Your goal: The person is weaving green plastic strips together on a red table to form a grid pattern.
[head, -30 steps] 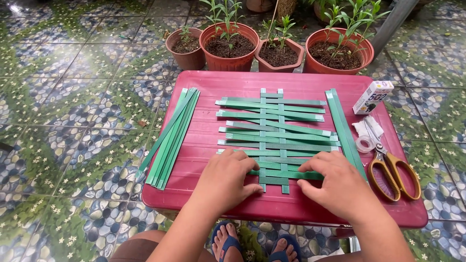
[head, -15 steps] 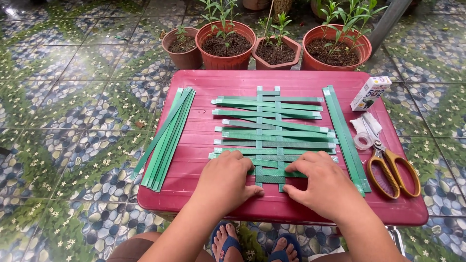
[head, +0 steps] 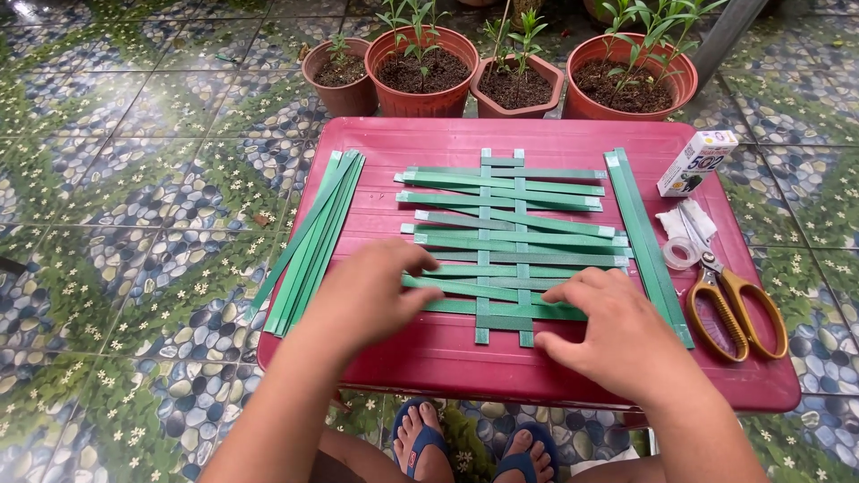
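Weaving step in hand: left hand [head: 369, 291] and right hand [head: 617, 333] apart, flat, pressing near rows of green strip lattice [head: 506, 241]. Next likely calls for tightening.

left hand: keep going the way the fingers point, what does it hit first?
The left hand points right along the woven green strips; first in line looks like the right hand, its fingertips just across the weave.

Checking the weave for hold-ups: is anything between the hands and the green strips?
Nothing visible. Both the left hand and right hand already rest on the woven green strips; scissors lie off to the right.
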